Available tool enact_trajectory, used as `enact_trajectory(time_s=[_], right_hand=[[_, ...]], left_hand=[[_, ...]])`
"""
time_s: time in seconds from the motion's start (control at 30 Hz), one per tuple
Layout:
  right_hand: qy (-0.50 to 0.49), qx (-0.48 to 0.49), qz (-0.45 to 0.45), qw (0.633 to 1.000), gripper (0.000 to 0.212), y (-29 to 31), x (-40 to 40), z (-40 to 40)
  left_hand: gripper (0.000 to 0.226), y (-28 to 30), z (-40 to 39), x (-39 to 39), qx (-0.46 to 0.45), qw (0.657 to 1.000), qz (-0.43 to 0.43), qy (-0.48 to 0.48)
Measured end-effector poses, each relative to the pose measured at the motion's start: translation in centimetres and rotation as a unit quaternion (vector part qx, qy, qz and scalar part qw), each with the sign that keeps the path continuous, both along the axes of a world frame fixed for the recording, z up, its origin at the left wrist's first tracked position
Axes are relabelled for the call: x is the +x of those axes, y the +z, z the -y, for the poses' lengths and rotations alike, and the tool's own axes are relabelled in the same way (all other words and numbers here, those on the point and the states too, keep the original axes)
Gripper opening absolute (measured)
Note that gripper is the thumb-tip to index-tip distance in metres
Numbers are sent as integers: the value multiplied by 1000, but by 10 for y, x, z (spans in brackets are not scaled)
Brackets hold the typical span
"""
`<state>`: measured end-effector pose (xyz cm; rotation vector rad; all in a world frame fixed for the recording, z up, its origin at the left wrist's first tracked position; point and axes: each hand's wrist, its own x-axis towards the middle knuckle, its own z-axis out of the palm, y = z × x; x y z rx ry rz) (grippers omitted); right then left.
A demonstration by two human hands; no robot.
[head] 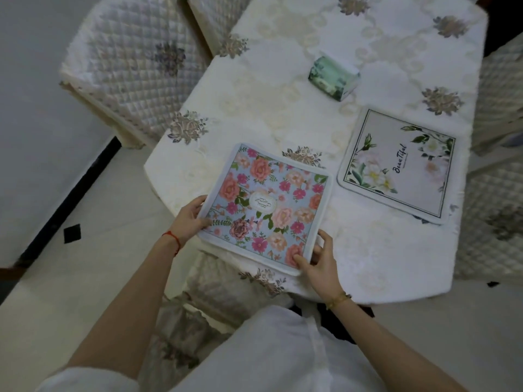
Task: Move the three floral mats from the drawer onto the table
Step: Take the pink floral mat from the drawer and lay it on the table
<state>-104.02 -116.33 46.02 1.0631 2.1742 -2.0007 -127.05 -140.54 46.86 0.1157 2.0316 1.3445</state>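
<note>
Together both hands, left and right, pinch the blue floral mat at its near corners on the table.

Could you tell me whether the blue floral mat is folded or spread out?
Spread out: the blue floral mat shows its whole printed face, both hands gripping its near edges.

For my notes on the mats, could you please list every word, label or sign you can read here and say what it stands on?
"Beautiful": script lettering on the white-flowered mat lying on the table.
Oval emblem at the middle of the blue floral mat: ornate lettering, unreadable.
Green packet: any print too blurred to read.
</note>
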Motion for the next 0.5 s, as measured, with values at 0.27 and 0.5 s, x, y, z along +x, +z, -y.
enact_trajectory(time_s=[0.27,0.5], right_hand=[[-27,-5,20,999,69,-16,6,4],[-36,27,40,998,65,-18,6,4]], left_hand=[[65,-12,9,1,-31,999,-43,9],[66,-19,10,7,-59,993,-98,20]])
